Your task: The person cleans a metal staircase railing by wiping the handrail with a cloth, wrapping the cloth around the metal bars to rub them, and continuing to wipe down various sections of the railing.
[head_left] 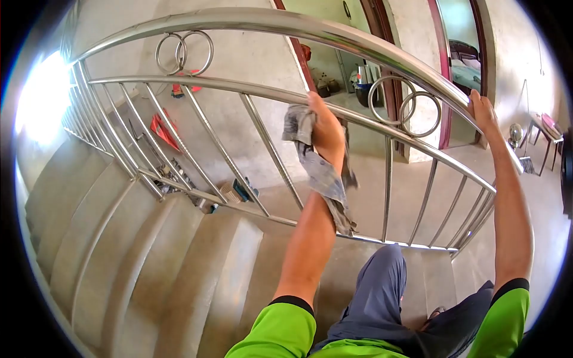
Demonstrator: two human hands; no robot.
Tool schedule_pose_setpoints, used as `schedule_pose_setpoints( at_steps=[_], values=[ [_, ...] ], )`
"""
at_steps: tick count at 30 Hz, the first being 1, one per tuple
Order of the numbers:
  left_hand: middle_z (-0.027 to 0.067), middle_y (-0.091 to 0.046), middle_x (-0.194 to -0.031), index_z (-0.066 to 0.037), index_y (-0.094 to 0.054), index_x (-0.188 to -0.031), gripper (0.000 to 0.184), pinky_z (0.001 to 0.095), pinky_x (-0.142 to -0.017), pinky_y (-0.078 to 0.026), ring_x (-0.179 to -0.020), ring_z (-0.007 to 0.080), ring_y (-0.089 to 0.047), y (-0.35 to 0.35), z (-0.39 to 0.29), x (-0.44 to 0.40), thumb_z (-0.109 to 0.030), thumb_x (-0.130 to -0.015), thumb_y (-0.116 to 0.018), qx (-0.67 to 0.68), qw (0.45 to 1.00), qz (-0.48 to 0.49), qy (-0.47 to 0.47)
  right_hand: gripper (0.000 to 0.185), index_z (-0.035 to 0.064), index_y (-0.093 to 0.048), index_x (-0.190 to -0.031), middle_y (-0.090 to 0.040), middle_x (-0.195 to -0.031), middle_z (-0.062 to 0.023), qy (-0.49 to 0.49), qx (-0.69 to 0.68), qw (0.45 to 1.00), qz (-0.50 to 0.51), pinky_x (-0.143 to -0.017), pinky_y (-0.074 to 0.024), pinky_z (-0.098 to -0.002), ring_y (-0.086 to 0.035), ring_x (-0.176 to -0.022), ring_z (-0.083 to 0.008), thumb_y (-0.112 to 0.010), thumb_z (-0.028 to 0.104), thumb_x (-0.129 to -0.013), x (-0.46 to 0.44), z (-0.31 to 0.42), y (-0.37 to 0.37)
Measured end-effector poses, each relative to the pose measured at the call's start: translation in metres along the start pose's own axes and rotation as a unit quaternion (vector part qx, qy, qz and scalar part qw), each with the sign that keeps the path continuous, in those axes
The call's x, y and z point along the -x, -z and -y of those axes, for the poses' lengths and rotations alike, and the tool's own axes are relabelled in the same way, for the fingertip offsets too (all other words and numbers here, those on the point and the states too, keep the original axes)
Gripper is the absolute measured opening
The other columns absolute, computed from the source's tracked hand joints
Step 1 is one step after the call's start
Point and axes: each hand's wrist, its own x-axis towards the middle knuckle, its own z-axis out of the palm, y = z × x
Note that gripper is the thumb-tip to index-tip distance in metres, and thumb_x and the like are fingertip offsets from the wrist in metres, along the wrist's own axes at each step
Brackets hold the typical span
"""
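Observation:
My left hand point(327, 132) is closed on a crumpled grey rag point(322, 174) at the lower horizontal rail point(239, 87) of a shiny metal stair railing. Part of the rag hangs below my wrist, and its far side is hidden. Further right, my right hand point(482, 112) grips the thick top handrail point(268, 21), its fingers wrapped round the tube. Two pairs of metal rings sit between the two rails; the nearer ring pair point(414, 107) lies between my hands.
Curved concrete steps point(179, 262) run down the left side. Slanted metal bars point(260, 134) stand below the rail. Beyond the railing are a red item point(164, 129) by the wall, a dark bucket point(364, 94) in a doorway, and a small table point(546, 128) at right.

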Motion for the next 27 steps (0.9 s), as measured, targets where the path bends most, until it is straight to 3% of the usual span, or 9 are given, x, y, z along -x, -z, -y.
schedule_pose_setpoints(
  at_steps=[2,4,9,12,15,17,19,23,27],
  values=[
    [0.0254,-0.059,-0.089,0.004,-0.058,-0.093,0.052,0.0462,-0.078,-0.041,-0.089,0.0440,-0.051,0.014,-0.021,0.021,-0.045,-0.100,-0.039,-0.074,0.994,0.016,-0.081,0.058,0.0028,-0.056,-0.070,-0.056,-0.061,-0.0122,0.068,-0.066,0.994,-0.057,-0.072,-0.0428,-0.0414,-0.055,-0.065,-0.0294,-0.032,0.048,-0.096,-0.002,-0.005,-0.007],
    [0.0247,-0.055,-0.083,0.002,-0.054,-0.084,0.050,0.0469,-0.073,-0.039,-0.084,0.0442,-0.049,0.023,-0.017,0.033,-0.044,-0.099,-0.039,-0.159,0.980,0.035,-0.117,0.058,0.0023,-0.055,-0.068,-0.053,-0.059,-0.0121,0.076,-0.076,0.993,-0.047,-0.069,-0.0420,-0.0403,-0.054,-0.063,-0.0276,-0.032,0.048,-0.096,-0.001,-0.001,-0.004],
    [0.0195,-0.055,-0.075,0.000,-0.052,-0.081,0.049,0.0459,-0.071,-0.039,-0.076,0.0390,-0.049,0.027,0.037,0.061,-0.045,-0.098,-0.043,-0.093,0.991,0.084,-0.044,0.058,0.0003,-0.052,-0.069,-0.047,-0.056,-0.0109,0.084,-0.097,0.991,-0.036,-0.064,-0.0391,-0.0388,-0.048,-0.058,-0.0241,-0.034,0.048,-0.095,-0.005,-0.009,-0.007],
    [-0.0022,-0.055,-0.070,-0.008,-0.059,-0.080,0.035,0.0277,-0.056,-0.039,-0.063,0.0088,-0.048,0.037,0.067,0.080,-0.038,-0.097,-0.054,0.000,0.969,0.226,0.105,0.056,0.0010,-0.050,-0.068,-0.050,-0.059,-0.0129,0.083,-0.084,0.993,-0.031,-0.064,-0.0386,-0.0407,-0.048,-0.059,-0.0254,-0.034,0.047,-0.095,0.002,-0.004,-0.003],
    [-0.0019,-0.055,-0.071,-0.007,-0.059,-0.081,0.031,0.0282,-0.058,-0.040,-0.064,0.0097,-0.049,0.052,0.054,0.097,-0.035,-0.094,-0.061,0.006,0.950,0.252,0.184,0.053,0.0020,-0.050,-0.068,-0.053,-0.062,-0.0149,0.082,-0.076,0.994,-0.009,-0.065,-0.0385,-0.0429,-0.049,-0.061,-0.0266,-0.035,0.045,-0.095,0.003,0.000,0.000],
    [-0.0029,-0.055,-0.071,-0.006,-0.058,-0.079,0.031,0.0284,-0.059,-0.040,-0.064,0.0096,-0.048,0.057,0.048,0.109,-0.034,-0.092,-0.063,0.023,0.959,0.234,0.156,0.053,0.0010,-0.050,-0.068,-0.053,-0.062,-0.0149,0.118,-0.072,0.989,-0.049,-0.065,-0.0388,-0.0427,-0.049,-0.062,-0.0269,-0.036,0.044,-0.094,0.010,0.005,-0.001],
    [-0.0045,-0.044,-0.053,-0.010,-0.050,-0.065,0.037,0.0295,-0.044,-0.030,-0.047,0.0084,-0.038,0.059,0.062,0.126,-0.031,-0.092,-0.063,0.087,0.952,0.230,0.183,0.054,0.0006,-0.051,-0.066,-0.052,-0.062,-0.0146,0.076,-0.075,0.994,-0.027,-0.066,-0.0393,-0.0410,-0.049,-0.062,-0.0260,-0.036,0.045,-0.093,0.004,0.004,0.000],
    [-0.0063,-0.042,-0.053,-0.013,-0.047,-0.061,0.044,0.0291,-0.043,-0.029,-0.046,0.0072,-0.037,0.067,0.124,0.174,-0.039,-0.094,-0.061,0.069,0.906,0.291,0.299,0.055,0.0019,-0.047,-0.065,-0.051,-0.063,-0.0141,0.058,-0.074,0.995,-0.042,-0.068,-0.0396,-0.0390,-0.047,-0.064,-0.0238,-0.036,0.049,-0.092,-0.001,-0.002,-0.001],
    [-0.0039,-0.046,-0.052,-0.011,-0.051,-0.061,0.045,0.0297,-0.044,-0.031,-0.046,0.0087,-0.042,0.071,0.156,0.216,-0.040,-0.094,-0.060,0.052,0.912,0.271,0.304,0.054,0.0020,-0.047,-0.071,-0.052,-0.064,-0.0129,0.124,-0.086,0.987,-0.047,-0.072,-0.0416,-0.0393,-0.048,-0.065,-0.0259,-0.034,0.050,-0.092,0.002,-0.001,-0.003]
  ],
)
